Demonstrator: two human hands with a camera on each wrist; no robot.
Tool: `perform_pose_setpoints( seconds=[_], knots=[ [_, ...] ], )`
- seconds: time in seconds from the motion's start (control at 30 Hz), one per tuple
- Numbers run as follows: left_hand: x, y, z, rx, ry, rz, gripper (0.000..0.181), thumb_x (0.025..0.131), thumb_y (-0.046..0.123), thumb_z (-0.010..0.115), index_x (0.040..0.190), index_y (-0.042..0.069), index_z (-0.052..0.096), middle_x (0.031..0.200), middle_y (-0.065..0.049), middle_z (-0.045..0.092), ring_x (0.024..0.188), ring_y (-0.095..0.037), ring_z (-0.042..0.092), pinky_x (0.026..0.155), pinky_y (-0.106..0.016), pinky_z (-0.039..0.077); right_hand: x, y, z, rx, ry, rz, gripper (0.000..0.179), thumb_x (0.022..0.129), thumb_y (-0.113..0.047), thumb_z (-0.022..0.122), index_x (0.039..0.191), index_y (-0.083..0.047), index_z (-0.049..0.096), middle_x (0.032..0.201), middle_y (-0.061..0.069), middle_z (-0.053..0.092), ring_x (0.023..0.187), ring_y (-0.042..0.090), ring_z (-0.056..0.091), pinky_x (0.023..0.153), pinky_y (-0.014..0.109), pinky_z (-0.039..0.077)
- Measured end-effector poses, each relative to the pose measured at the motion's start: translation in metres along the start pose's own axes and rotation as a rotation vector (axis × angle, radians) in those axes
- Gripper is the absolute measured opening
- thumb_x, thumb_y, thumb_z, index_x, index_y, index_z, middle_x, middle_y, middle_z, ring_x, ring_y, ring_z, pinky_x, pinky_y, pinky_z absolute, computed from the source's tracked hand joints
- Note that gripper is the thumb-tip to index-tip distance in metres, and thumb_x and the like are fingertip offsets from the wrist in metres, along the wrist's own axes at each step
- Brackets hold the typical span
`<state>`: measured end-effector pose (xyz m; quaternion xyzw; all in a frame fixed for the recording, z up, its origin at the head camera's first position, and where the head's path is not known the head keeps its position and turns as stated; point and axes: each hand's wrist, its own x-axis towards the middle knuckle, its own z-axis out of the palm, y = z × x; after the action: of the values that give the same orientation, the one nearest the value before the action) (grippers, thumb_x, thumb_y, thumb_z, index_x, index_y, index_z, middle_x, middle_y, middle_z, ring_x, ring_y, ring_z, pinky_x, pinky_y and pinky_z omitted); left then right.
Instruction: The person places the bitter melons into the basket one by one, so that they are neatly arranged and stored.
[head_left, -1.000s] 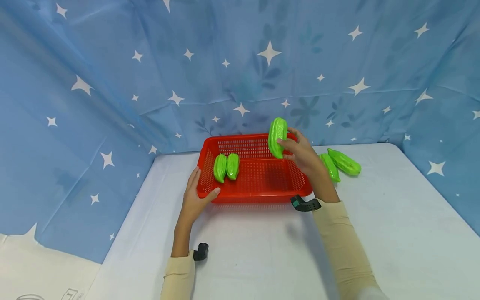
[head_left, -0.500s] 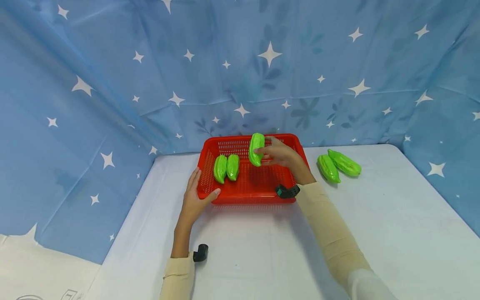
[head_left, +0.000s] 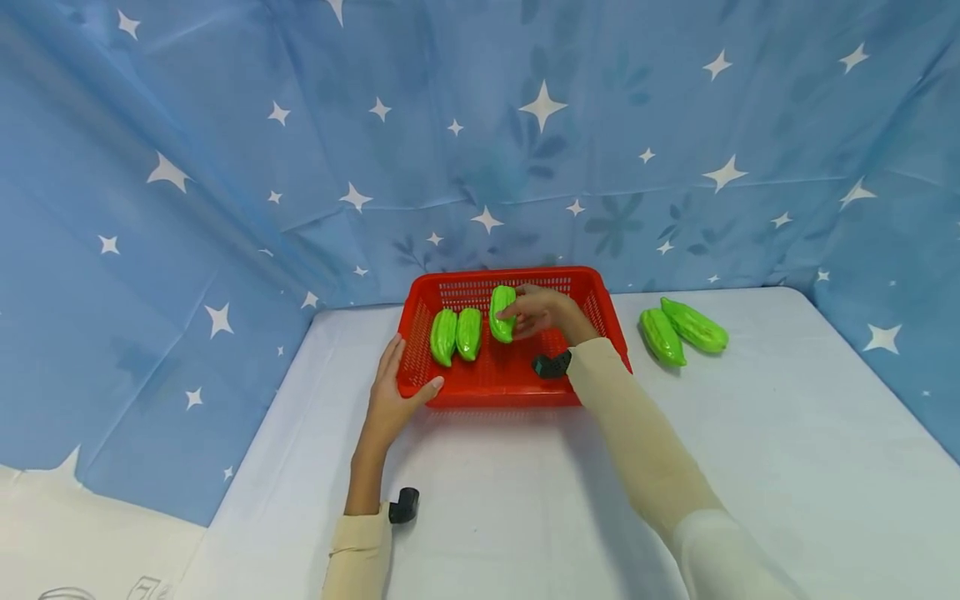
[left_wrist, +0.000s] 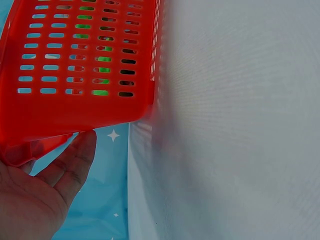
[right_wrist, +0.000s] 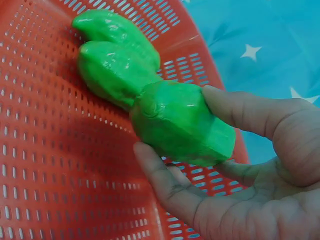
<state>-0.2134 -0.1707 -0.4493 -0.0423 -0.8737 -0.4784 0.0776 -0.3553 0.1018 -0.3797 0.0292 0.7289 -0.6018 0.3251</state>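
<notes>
The right hand (head_left: 538,310) pinches a ribbed green gourd (head_left: 502,317) inside the red basket (head_left: 495,393); left of this grip lie two gourds (head_left: 469,335); right, beyond the basket, two more gourds (head_left: 663,337). The left hand (head_left: 390,404), spread, touches the basket.

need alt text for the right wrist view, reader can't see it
A right hand grips a glossy green vegetable. Behind it, a red perforated basket holds two similar vegetables lying side by side, with a blue star-patterned cloth beyond.
</notes>
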Motion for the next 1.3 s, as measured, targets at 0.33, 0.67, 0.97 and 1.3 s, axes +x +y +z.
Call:
perform_pose_setpoints(
  seconds=[0.33, 0.67, 0.97, 1.3],
  knots=[
    [0.001, 0.001, 0.0, -0.002, 0.003, 0.0, 0.097, 0.081, 0.053, 0.073, 0.157, 0.02, 0.022, 0.162, 0.014, 0.015, 0.149, -0.022, 0.022, 0.109, -0.053, 0.041, 0.021, 0.005, 0.006, -0.052, -0.044, 0.133, 0.091, 0.094, -0.01, 0.063, 0.158, -0.014, -0.002, 0.145, 0.026, 0.037, 0.127, 0.038, 0.047, 0.107, 0.05, 0.044],
    [0.0, 0.001, 0.001, 0.001, 0.006, 0.0, 0.097, 0.081, 0.054, 0.073, 0.156, 0.022, 0.022, 0.162, 0.015, 0.015, 0.149, -0.021, 0.022, 0.111, -0.052, 0.039, 0.025, 0.009, 0.015, -0.149, 0.021, 0.194, 0.076, 0.092, -0.014, 0.067, 0.152, -0.012, 0.02, 0.117, 0.011, 0.047, 0.111, 0.031, 0.053, 0.1, 0.046, 0.051],
    [0.001, 0.0, 0.001, 0.011, 0.014, 0.009, 0.097, 0.08, 0.054, 0.073, 0.156, 0.021, 0.023, 0.162, 0.014, 0.016, 0.149, -0.021, 0.023, 0.109, -0.053, 0.041, 0.026, 0.008, 0.017, -0.208, 0.014, 0.176, 0.027, 0.092, -0.016, 0.068, 0.107, -0.009, 0.046, 0.102, 0.009, 0.048, 0.104, 0.028, 0.055, 0.098, 0.043, 0.053],
    [-0.001, 0.001, 0.0, -0.01, 0.012, 0.01, 0.096, 0.081, 0.053, 0.073, 0.156, 0.021, 0.023, 0.162, 0.015, 0.016, 0.149, -0.022, 0.022, 0.112, -0.055, 0.036, 0.026, 0.01, 0.016, -0.229, 0.036, 0.19, 0.027, 0.091, -0.024, 0.07, 0.095, -0.01, 0.048, 0.107, 0.011, 0.051, 0.103, 0.029, 0.057, 0.092, 0.042, 0.056]
  ],
)
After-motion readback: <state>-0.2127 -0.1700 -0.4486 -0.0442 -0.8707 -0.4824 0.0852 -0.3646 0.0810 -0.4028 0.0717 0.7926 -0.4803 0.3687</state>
